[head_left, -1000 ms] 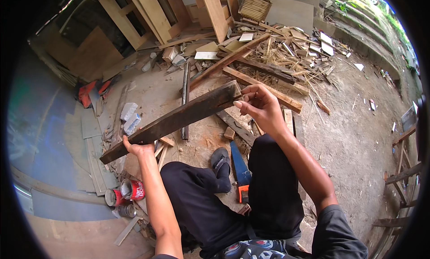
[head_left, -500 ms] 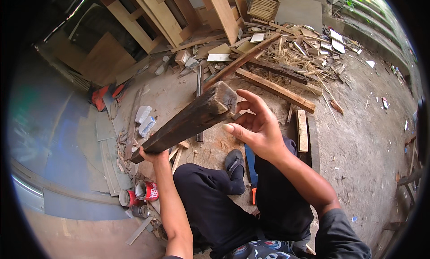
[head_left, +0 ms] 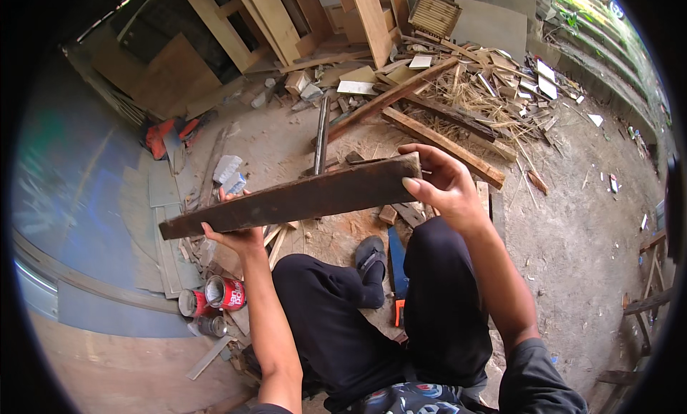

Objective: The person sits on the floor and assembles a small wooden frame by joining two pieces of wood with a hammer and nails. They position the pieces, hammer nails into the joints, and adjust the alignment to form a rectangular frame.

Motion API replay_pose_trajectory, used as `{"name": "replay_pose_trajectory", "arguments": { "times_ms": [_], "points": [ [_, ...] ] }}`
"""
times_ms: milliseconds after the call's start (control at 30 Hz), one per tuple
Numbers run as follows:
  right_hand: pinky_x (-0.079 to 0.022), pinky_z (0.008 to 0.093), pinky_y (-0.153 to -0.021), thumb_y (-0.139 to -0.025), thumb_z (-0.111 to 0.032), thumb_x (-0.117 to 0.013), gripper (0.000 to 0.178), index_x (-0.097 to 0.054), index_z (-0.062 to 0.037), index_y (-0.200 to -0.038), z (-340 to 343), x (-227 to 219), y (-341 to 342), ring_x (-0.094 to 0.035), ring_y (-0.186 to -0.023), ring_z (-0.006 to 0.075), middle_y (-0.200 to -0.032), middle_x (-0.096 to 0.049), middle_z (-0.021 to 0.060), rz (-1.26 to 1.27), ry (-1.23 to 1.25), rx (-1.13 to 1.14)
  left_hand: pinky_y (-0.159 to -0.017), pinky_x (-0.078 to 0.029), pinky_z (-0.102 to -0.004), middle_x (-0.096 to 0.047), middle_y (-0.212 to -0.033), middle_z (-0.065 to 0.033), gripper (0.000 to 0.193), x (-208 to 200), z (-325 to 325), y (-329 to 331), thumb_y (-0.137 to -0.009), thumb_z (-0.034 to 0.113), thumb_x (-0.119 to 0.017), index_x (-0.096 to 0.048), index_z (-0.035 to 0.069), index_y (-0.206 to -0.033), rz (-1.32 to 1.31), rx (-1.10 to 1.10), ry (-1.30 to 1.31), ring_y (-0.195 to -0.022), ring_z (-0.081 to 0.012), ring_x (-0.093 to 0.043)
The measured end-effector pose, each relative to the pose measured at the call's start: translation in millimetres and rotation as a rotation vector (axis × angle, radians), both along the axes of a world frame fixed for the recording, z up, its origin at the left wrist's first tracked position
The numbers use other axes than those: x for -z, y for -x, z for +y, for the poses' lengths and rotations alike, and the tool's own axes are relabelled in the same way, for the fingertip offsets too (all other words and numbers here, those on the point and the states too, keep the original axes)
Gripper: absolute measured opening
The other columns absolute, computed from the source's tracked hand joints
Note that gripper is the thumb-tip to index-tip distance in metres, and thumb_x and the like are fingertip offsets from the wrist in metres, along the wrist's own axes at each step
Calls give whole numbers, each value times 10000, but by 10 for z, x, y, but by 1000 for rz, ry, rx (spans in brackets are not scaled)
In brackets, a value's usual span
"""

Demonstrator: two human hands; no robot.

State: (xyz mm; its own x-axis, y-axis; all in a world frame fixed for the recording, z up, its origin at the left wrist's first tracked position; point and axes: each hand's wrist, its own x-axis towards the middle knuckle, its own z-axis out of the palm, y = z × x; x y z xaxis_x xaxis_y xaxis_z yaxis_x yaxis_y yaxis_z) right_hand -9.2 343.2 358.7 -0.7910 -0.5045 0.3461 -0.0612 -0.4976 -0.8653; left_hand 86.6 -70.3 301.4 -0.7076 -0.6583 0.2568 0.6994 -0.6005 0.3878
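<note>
A long, dark brown wooden beam [head_left: 308, 193] is held up crosswise in front of my knees, its right end slightly higher than its left. My left hand [head_left: 240, 235] grips it from below toward the left end, with fingertips showing over the far edge. At the right end, my right hand [head_left: 447, 188] has its thumb on the near face and its fingers behind the end. Below the beam, a handsaw [head_left: 398, 264] with a blue blade and orange handle lies beside my right leg. My sandalled foot [head_left: 371, 260] rests just left of it.
Beyond the beam lie loose timbers [head_left: 444, 145] and a heap of wood scraps and straw [head_left: 465, 92]. A dark metal bar [head_left: 322, 135] stands out behind the beam. Red cans [head_left: 227, 294] are left of my legs. Wooden frames [head_left: 286, 27] lean at the back.
The beam has swung from pointing its end away to lying nearly level and crosswise, showing its long side. My right hand has moved right and closed on its end.
</note>
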Motion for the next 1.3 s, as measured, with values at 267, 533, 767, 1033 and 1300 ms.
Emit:
{"name": "replay_pose_trajectory", "arguments": {
  "times_ms": [267,533,767,1033,1300],
  "points": [
    [-400,391,-1130,-766,17,-822,717,-503,43,-1408,276,391,298,-559,-1256,203,-1365,-591,116,197,-95,-95,-1052,-424,-588,-662,-1127,-118,949,-52,136,89,-770,909,-457,-620,59,-1161,-305,-200,-148,-1129,-311,-601],
    [-432,353,-1089,-837,6,-785,716,-448,24,-1468,209,505,422,-559,-1247,191,-1381,-583,123,197,-297,36,-1122,-362,-575,-518,-1400,-112,972,-203,337,119,-775,881,-517,-470,140,-1402,-393,-312,-140,-1314,-302,-473],
    [-468,348,-1046,-883,-81,-780,687,-444,43,-1469,114,572,445,-571,-1227,192,-1403,-573,164,88,-209,-11,-1189,-281,-540,-402,-1558,-95,870,-79,169,69,-908,772,-456,-400,155,-1519,-451,-298,-237,-1415,-300,-388],
    [-443,310,-1039,-981,-205,-692,581,-465,65,-1443,85,725,539,-570,-1205,163,-1328,-624,147,133,-314,191,-1150,-314,-569,-551,-1405,-142,715,-147,238,60,-979,669,-430,-529,91,-1390,-299,-86,-236,-1319,-333,-483],
    [-483,298,-981,-1006,-279,-652,476,-580,59,-1333,117,932,620,-620,-1121,161,-1247,-664,119,-139,-461,424,-1163,-240,-657,-427,-1491,-174,810,-66,197,83,-914,627,-611,-403,53,-1446,-165,37,-160,-1391,-359,-389]
  ]
}}
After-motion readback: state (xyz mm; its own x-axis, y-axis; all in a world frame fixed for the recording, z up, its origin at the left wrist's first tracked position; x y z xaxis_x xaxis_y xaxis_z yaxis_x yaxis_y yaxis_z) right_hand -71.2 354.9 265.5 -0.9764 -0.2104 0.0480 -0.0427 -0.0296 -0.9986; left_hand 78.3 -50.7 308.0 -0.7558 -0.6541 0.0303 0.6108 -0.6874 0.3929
